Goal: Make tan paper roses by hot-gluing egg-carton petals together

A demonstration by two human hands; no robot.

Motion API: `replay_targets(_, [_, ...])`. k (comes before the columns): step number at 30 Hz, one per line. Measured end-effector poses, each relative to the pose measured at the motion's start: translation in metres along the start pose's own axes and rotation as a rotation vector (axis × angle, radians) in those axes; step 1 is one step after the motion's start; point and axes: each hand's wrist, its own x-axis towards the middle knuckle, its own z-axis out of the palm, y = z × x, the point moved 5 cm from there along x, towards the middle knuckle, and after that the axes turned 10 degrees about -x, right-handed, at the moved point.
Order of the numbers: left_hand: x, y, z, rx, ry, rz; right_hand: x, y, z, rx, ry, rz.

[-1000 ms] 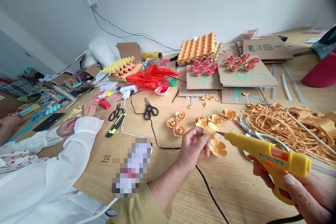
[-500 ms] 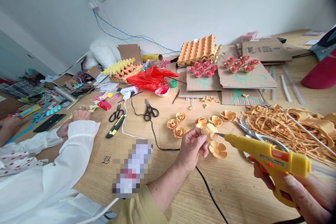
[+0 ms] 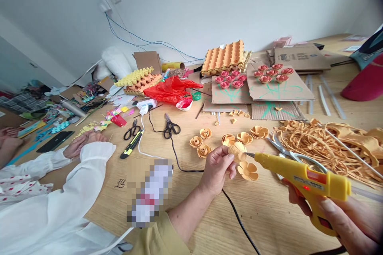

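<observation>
The orange petal piece (image 3: 237, 152) is just beside the nozzle of the yellow glue gun (image 3: 305, 173); if they touch, I cannot tell. The right hand (image 3: 344, 221) wraps the gun's handle. Left of the nozzle, the left hand (image 3: 216, 170) pinches the piece between thumb and fingers, its free edge toward the nozzle. Well beyond the gun are pink flowers (image 3: 265, 79).

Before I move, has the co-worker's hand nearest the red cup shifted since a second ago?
Yes: against the scissors beside the knife, the co-worker's hand has moved left in the picture and toward the camera, away from the red cup.
</observation>
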Motion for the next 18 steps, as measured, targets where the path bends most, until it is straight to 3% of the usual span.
replay_targets(5, [0.0000,0.0005,-0.0013,-0.052,0.035,-0.015,0.0011,0.0016,0.0015,0.010,0.003,0.039])
replay_targets(18, [0.0009,-0.0029,-0.0020,-0.122,-0.012,-0.060,0.0002,0.0051,0.0015,0.034,-0.030,0.018])
